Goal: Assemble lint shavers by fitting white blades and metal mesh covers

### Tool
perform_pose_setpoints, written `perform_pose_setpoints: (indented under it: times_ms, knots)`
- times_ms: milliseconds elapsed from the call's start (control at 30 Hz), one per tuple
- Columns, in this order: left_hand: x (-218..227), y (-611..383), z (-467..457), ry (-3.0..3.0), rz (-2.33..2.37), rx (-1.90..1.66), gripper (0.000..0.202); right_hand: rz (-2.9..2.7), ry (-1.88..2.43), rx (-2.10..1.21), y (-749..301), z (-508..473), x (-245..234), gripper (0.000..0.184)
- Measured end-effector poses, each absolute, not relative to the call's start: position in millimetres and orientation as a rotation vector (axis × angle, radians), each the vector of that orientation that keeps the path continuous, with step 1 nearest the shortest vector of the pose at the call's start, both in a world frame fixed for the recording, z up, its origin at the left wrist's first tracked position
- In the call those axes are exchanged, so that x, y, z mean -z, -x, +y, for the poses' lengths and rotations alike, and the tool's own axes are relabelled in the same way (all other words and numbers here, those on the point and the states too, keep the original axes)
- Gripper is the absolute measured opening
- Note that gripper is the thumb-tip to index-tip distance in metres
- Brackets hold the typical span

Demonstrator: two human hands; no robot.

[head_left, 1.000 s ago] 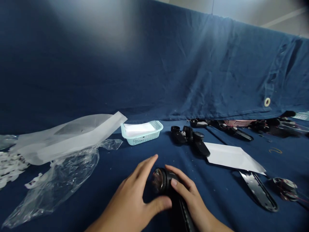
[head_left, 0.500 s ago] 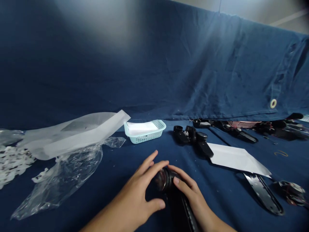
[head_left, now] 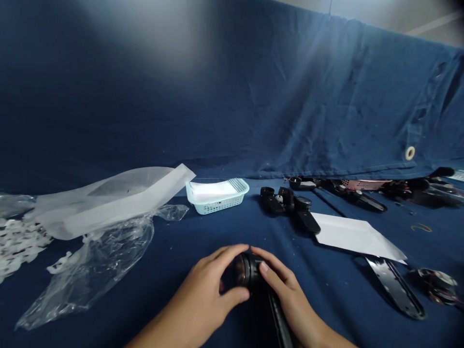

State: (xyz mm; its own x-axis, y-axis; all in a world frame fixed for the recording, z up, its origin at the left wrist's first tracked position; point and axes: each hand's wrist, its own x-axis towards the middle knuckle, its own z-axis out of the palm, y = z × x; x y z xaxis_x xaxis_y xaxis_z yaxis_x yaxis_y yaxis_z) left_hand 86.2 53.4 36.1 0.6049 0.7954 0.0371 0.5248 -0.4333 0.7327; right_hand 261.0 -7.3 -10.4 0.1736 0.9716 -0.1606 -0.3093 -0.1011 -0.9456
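A black handheld device (head_left: 255, 275) with a long handle and a round head is between my hands, low in the middle of the view. On the left side of its head sits a dark, glossy, rounded cap (head_left: 237, 270). My left hand (head_left: 208, 285) curves round this cap, fingers over the top and thumb below. My right hand (head_left: 286, 290) grips the device where head and handle meet, its thumb lying on the near side. The handle's lower end runs out of view, and the palms hide part of the device.
A pale green basket (head_left: 219, 205) holding white sheets stands behind my hands. Clear plastic bags (head_left: 108, 261) and white pieces (head_left: 20, 246) lie left. To the right are black device parts (head_left: 290, 205), white paper (head_left: 357, 234), a long black shell (head_left: 397, 290) and a wired part (head_left: 437, 285).
My left hand has gone from spread fingers beside the round head to closed round its cap. My right hand keeps its hold on the device.
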Motion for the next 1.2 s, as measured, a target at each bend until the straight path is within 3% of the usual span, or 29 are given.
perform_pose_setpoints:
  times_ms: [67, 100, 233, 367, 400, 500, 567, 800, 1100, 1200]
  knots:
    - [-36, -87, 53, -2.188, 1.003, -0.536, 0.093, -0.772, 1.171, -1.271, -260, -9, 12, 0.050]
    - [-36, -87, 53, -2.179, 1.025, -0.530, 0.097, -0.771, 1.170, -1.266, -260, -9, 12, 0.049]
    - [-36, -86, 54, -2.104, 1.108, -0.464, 0.063, -0.794, 1.154, -1.276, -258, -10, 13, 0.049]
    - [-35, -85, 55, -2.213, 1.021, -0.530, 0.097, -0.759, 1.158, -1.293, -256, -8, 13, 0.049]
    - [-35, -86, 55, -2.192, 1.046, -0.524, 0.093, -0.754, 1.157, -1.296, -256, -7, 13, 0.049]
    - [-33, -89, 55, -2.080, 1.137, -0.521, 0.056, -0.729, 1.141, -1.303, -256, -8, 14, 0.049]
    - [-32, -92, 54, -2.036, 1.124, -0.572, 0.045, -0.669, 1.105, -1.319, -255, -9, 16, 0.051]
    - [-31, -90, 48, -2.062, 1.033, -0.662, 0.052, -0.589, 0.835, -1.508, -248, -11, 26, 0.047]
    - [-41, -90, 38, -2.181, 0.956, -0.650, 0.045, -0.613, 0.820, -1.573, -251, -13, 32, 0.051]
    - [-37, -93, 35, -2.212, 0.941, -0.806, 0.047, -0.642, 0.735, -1.677, -248, -9, 31, 0.049]
